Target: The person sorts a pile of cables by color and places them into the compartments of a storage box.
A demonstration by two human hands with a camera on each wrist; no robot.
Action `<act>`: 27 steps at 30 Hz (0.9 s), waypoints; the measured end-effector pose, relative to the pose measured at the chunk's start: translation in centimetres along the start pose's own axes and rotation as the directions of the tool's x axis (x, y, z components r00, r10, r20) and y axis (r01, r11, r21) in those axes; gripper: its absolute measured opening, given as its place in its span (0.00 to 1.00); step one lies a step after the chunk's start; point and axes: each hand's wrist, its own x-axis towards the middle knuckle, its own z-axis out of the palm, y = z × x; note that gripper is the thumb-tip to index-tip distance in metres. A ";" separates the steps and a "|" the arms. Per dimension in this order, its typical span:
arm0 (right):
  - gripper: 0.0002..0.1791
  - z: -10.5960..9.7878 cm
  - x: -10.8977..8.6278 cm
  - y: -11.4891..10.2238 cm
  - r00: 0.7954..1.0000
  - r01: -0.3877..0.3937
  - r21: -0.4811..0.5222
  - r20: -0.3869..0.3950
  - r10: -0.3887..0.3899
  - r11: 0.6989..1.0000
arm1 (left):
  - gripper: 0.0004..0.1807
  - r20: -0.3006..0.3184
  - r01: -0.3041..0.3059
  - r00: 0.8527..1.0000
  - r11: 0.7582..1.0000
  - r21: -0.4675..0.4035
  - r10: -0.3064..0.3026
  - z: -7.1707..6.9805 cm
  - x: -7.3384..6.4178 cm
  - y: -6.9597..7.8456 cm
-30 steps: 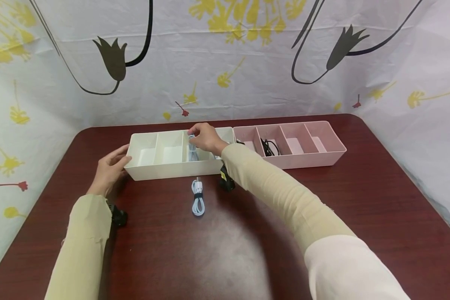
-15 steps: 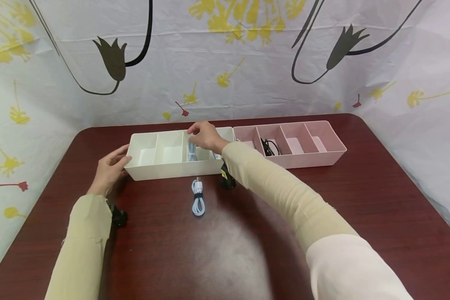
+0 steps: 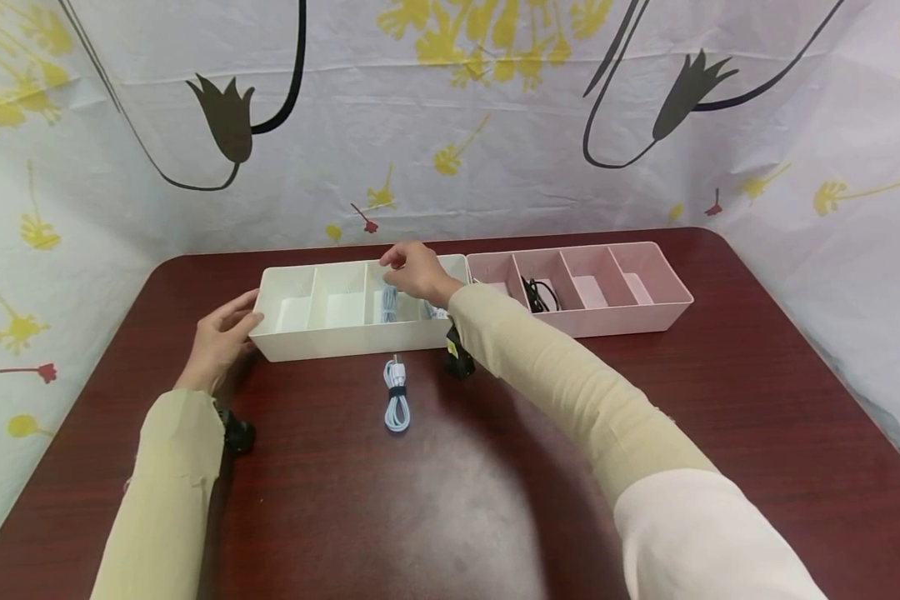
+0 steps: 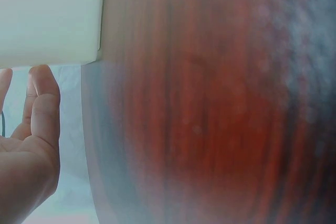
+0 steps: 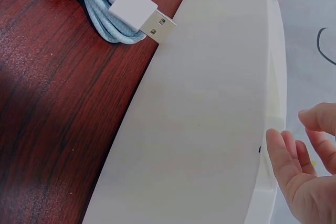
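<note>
My right hand (image 3: pixel 417 273) hovers over the third compartment of a white divided tray (image 3: pixel 352 342). Its thumb and fingers are apart in the right wrist view, with nothing between them. Below it a light blue bundled cable (image 3: pixel 389 305) lies in that compartment. Another light cable (image 3: pixel 435 312) shows partly in the fourth, mostly hidden by the hand. My left hand (image 3: pixel 219 340) rests its fingertips against the tray's left end. On the table in front lies a light blue USB cable (image 3: pixel 396 398), coiled and bound with a black strap.
A pink divided tray (image 3: pixel 630 321) adjoins the white one on the right, with a black cable (image 3: pixel 537 296) in its second compartment. Both stand near the back of the dark red wooden table (image 3: pixel 330 500). A patterned cloth (image 3: pixel 450 192) hangs behind.
My right thumb and fingers have let go of the bundled cable, which now lies in the third compartment. That hand has shifted slightly right; my left hand stays put.
</note>
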 end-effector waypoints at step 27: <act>0.13 -0.6 -2.8 1.1 0.996 0.084 0.214 0.012 -0.088 0.973 | 0.30 -0.031 -0.029 0.999 0.999 -0.016 0.028 -0.1 1.9 -2.9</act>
